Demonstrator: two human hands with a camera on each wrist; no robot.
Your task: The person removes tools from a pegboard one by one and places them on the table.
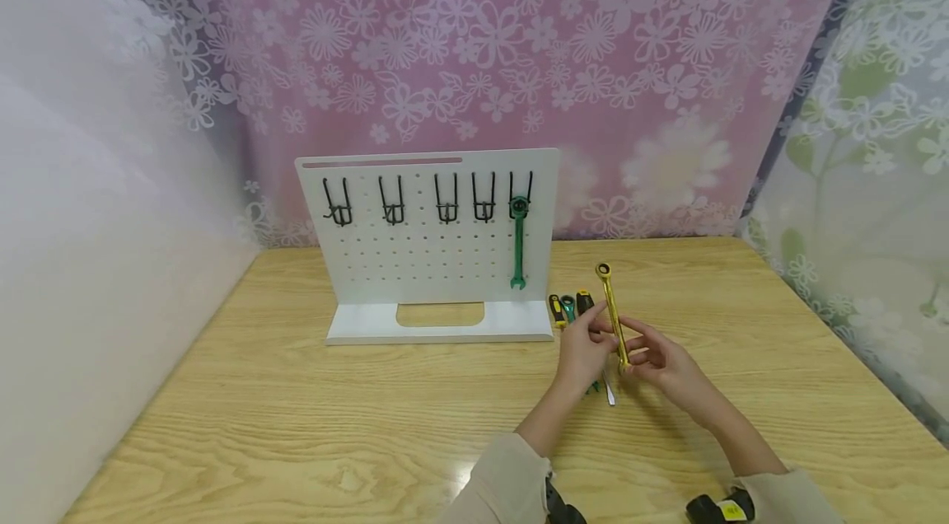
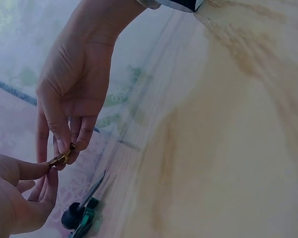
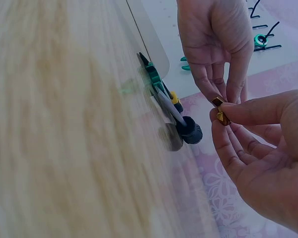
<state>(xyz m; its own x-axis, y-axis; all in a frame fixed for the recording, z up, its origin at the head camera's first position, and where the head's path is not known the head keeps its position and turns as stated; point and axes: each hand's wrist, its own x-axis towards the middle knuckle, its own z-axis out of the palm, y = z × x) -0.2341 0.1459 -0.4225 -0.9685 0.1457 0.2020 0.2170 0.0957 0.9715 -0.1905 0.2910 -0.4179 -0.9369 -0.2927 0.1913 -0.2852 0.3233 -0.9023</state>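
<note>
A gold ratchet combination wrench [image 1: 612,310] is held above the table, its ring end up and tilted slightly left in the head view. My left hand [image 1: 584,353] pinches it from the left between thumb and fingertips. From the right, my right hand [image 1: 667,371] pinches it near the lower end. Both wrist views look at the wrench [image 2: 59,159] nearly end-on, between the fingertips of both hands. Partly hidden behind the left hand, a green wrench [image 1: 567,306] and a black-and-yellow screwdriver [image 1: 585,301] lie on the table.
A white pegboard [image 1: 415,252] stands left of the hands with several black double hooks [image 1: 446,203]. Another green wrench [image 1: 518,248] hangs from its rightmost hook. A smaller yellow-and-black handle [image 1: 557,311] lies beside the board's base. Floral cloth [image 1: 482,54] covers the back.
</note>
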